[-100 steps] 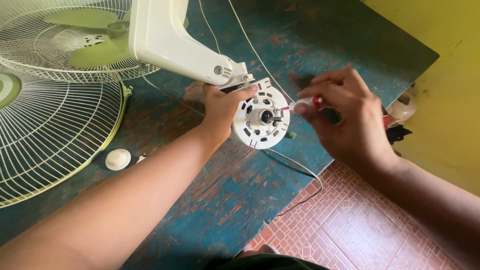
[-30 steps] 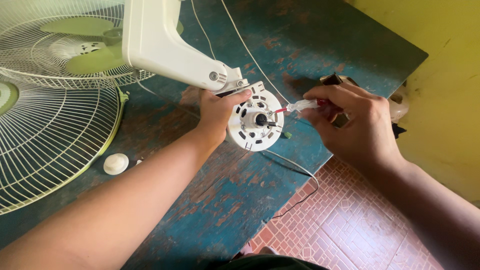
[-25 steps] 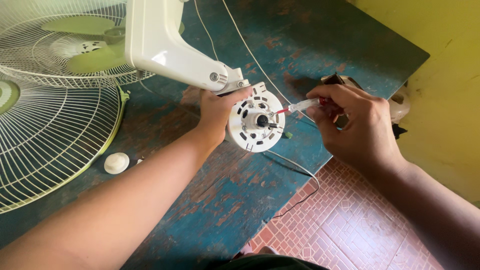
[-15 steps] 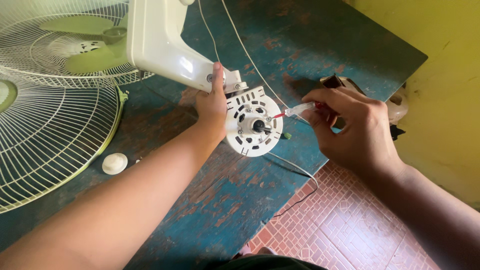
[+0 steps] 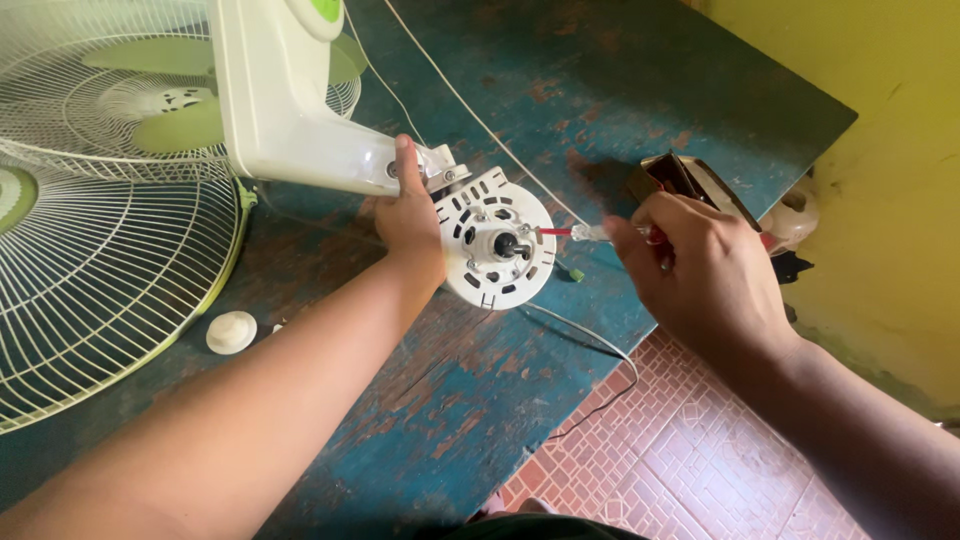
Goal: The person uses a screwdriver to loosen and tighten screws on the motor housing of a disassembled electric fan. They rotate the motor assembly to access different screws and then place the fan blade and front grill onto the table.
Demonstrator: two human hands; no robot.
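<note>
At frame centre, the left hand (image 5: 412,222) clasped the white fan motor (image 5: 497,250), thumb raised; the right hand (image 5: 705,275), fingers clenched around a red-tipped tool (image 5: 570,232), pointed it at the shaft.

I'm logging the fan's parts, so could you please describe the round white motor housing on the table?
The motor housing is a round white disc, plastic by its look, with slotted vents and a dark shaft at its centre. It is joined to the white fan neck. The left hand grips its left edge; a thin red-tipped tool from the right hand points at the shaft.
</note>
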